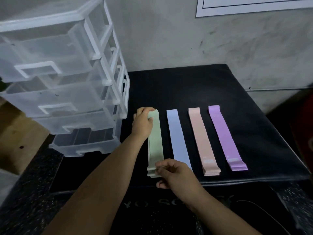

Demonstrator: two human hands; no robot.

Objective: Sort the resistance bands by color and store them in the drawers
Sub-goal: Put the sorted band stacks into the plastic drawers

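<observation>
Stack of green bands (155, 143) on a black mat (186, 89) just right of the drawers (67, 82), left hand (142, 122) curled round its far end, right hand (172, 173) pinching its near end, blue bands (178, 138), pink bands (202, 139), purple bands (224, 136) farther right.

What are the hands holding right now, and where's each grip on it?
The green stack of bands, by its two ends: the left hand curls over the far end, the right hand pinches the near end.
</observation>
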